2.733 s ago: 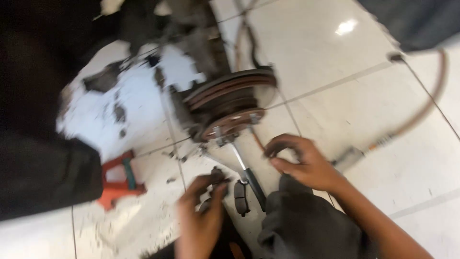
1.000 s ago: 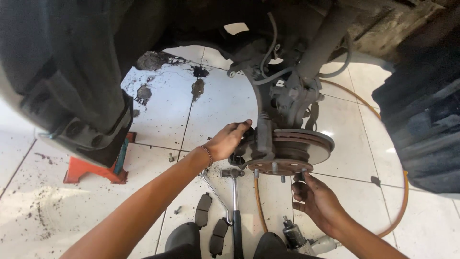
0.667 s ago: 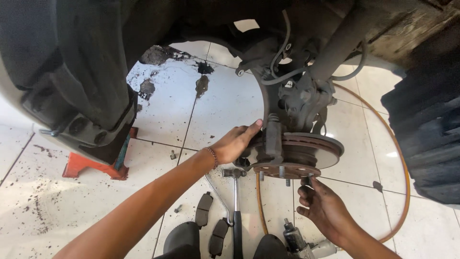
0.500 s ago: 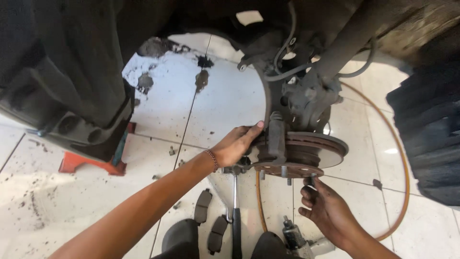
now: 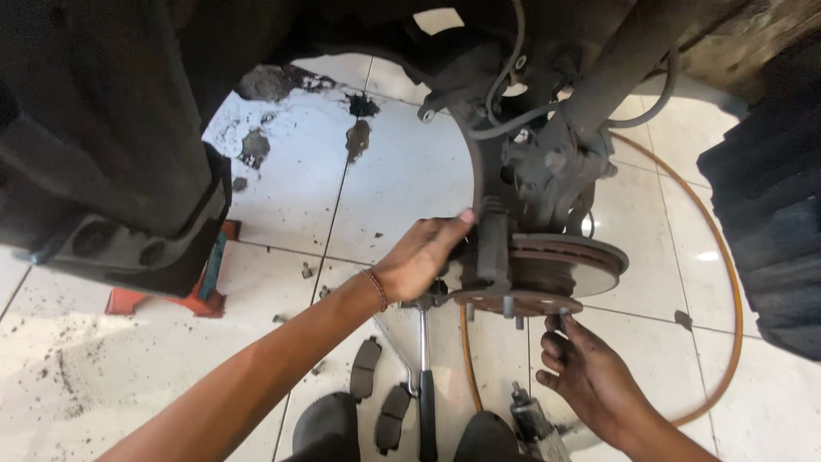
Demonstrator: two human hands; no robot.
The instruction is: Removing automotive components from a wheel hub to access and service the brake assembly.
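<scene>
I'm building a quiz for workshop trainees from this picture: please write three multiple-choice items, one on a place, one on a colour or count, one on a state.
1. Where do the dark, flat brake pads lie?
A. on the white tiled floor by the person's shoes
B. on top of the disc
C. on the orange stand

2. What colour is the long hose curving over the floor?
A. blue
B. orange
C. green

3. What is the left hand doing?
A. gripping the black-handled ratchet
B. hanging in the air, apart from everything
C. resting on the rusty round brake disc assembly, at its back edge

Answers: 1 A, both pads lie on tiles near the shoe tips. 2 B, the hose is orange. 3 C, the left hand's fingers touch the assembly, while the right hand reaches under the disc.
</scene>
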